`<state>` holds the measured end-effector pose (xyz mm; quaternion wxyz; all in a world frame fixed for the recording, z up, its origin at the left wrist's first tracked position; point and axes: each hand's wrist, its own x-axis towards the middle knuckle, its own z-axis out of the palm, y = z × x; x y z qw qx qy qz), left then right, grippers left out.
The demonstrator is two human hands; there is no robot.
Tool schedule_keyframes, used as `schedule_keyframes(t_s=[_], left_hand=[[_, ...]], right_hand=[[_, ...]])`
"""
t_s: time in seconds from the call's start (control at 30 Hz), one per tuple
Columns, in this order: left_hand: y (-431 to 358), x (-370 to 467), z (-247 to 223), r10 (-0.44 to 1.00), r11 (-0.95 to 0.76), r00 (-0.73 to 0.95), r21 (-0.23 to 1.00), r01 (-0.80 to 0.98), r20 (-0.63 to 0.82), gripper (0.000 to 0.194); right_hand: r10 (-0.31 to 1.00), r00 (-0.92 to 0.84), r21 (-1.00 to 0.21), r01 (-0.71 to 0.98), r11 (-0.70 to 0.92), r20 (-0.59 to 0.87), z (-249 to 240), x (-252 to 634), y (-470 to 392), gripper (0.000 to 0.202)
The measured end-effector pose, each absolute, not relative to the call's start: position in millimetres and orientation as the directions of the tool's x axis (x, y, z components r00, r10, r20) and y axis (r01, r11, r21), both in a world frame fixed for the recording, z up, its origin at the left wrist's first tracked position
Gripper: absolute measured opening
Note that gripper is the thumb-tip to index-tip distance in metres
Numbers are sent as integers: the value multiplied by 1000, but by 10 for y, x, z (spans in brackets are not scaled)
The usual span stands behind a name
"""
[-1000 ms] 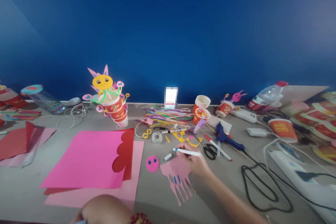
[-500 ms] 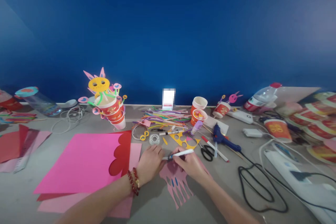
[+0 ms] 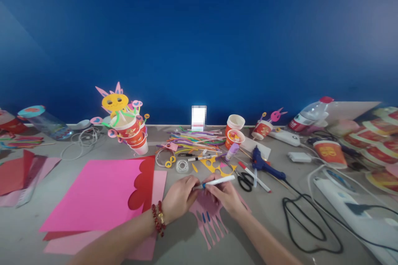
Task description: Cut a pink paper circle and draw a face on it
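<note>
My right hand [image 3: 224, 197] is closed round a white marker [image 3: 221, 180], whose blue end points left. Close to that end, the fingertips of my left hand [image 3: 181, 194] are pinched together; a thin greyish piece shows at them, too small to name. Beneath both hands lies a pink paper cut-out [image 3: 207, 207] with slits and narrow strips towards me. Two small blue ovals mark its strips. My hands cover its upper part.
Pink and red sheets [image 3: 93, 198] lie left. Ahead are a tape roll [image 3: 182, 166], pipe cleaners [image 3: 195, 137], yellow paper scraps [image 3: 214, 167] and scissors [image 3: 245, 181]. A glue gun [image 3: 264, 163] trails its cable at right. Decorated cups [image 3: 126, 128] stand back left.
The marker in my right hand has shifted slightly right. My left fingertips are drawn closer together beside its blue end. The cut-out stays under my hands.
</note>
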<state>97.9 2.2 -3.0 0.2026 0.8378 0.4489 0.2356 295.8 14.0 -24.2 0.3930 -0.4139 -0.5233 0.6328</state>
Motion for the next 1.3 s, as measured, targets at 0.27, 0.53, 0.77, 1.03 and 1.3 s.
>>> schedule_keyframes(t_s=[0.27, 0.53, 0.77, 1.03, 1.3], left_hand=[[-7, 1047, 65, 864, -478, 448, 650, 590, 229, 8], [13, 1184, 123, 879, -450, 417, 698, 557, 233, 9], [71, 1144, 213, 834, -506, 509, 660, 555, 211, 8], [102, 1060, 127, 783, -586, 614, 448, 675, 99, 15], [37, 1199, 124, 727, -662, 686, 285, 693, 21, 14]], right_hand=[[949, -293, -985, -93, -146, -113, -261, 2942, 107, 36], [972, -233, -978, -196, -66, -19, -199, 2918, 59, 33], [971, -241, -980, -194, -52, -4, -203, 2974, 52, 30], [945, -318, -968, -205, -143, -72, -146, 2984, 65, 15], [994, -63, -968, -229, -102, -90, -290, 2803, -82, 18]])
